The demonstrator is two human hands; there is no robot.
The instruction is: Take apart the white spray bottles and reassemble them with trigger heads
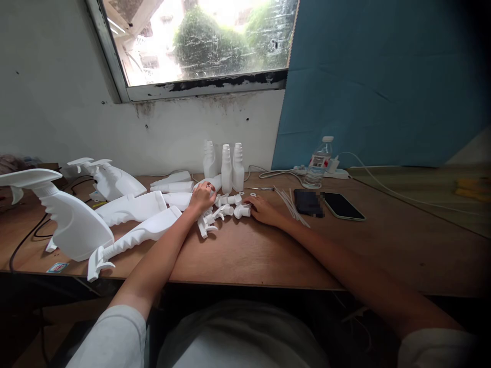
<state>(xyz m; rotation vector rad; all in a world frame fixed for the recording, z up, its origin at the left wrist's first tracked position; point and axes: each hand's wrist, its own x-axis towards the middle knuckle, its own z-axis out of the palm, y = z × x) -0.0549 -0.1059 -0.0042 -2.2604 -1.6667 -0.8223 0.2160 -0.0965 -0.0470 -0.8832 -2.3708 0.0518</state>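
Observation:
My left hand [202, 198] rests with fingers spread and slightly bent over a lying white bottle [218, 181], beside a loose pile of white spray trigger heads [207, 223]. To its right, my right hand [263, 210] lies low on the table, fingers stretched out, the tips touching or just above another trigger head [241, 210]. Its thumb is hidden. Small white rings [252, 194] lie just beyond those fingers. Past the pile stand three white bottles without heads [226, 168]. Thin white tubes [290, 204] lie right of my right hand.
Large spray bottles with heads fitted [79, 225] stand and lie on the left of the wooden table [238, 260]. A water bottle [319, 162], a dark flat object [309, 203], a phone [343, 206] and white cables are at right. A slim metallic tool [260, 188] lies behind.

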